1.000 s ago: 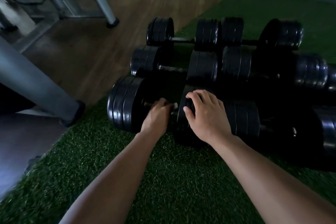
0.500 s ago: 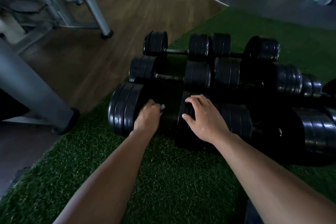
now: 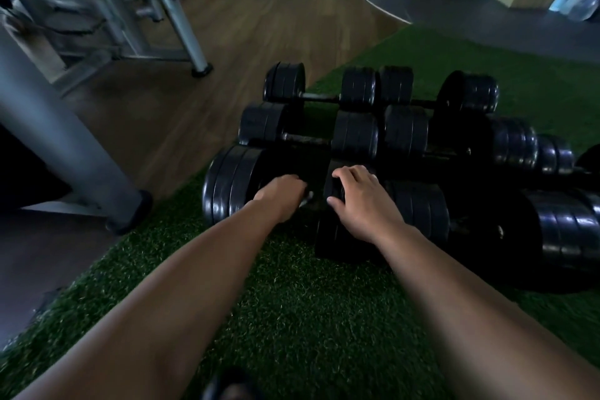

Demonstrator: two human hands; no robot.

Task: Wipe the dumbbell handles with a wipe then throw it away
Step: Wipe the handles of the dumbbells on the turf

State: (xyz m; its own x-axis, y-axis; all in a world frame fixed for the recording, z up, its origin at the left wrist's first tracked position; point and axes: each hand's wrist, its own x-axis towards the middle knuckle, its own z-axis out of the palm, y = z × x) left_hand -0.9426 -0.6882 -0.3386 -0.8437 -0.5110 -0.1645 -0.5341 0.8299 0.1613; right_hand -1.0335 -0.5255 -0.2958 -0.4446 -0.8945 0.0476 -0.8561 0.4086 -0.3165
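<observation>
Several black dumbbells lie in rows on green turf. The nearest dumbbell [image 3: 232, 183] has my left hand [image 3: 281, 196] closed over its handle, with a scrap of white wipe [image 3: 307, 200] showing under the fingers. The handle itself is hidden by the hand. My right hand [image 3: 360, 201] rests spread on top of that dumbbell's right plate stack [image 3: 331, 237], fingers over its inner edge. Behind it lie a second dumbbell [image 3: 308, 138] and a third dumbbell [image 3: 319, 97] with bare dark handles.
More dumbbells [image 3: 552, 227] crowd the right side. A grey machine leg [image 3: 65, 140] with a black foot stands at the left on the wooden floor [image 3: 259, 36]. Another machine frame [image 3: 175, 16] stands behind. Green turf [image 3: 308, 318] spreads in front of me.
The view has tilted up, showing more of the room. My left hand has slid left along the near handle toward the left plates. My right hand stays on the right plates.
</observation>
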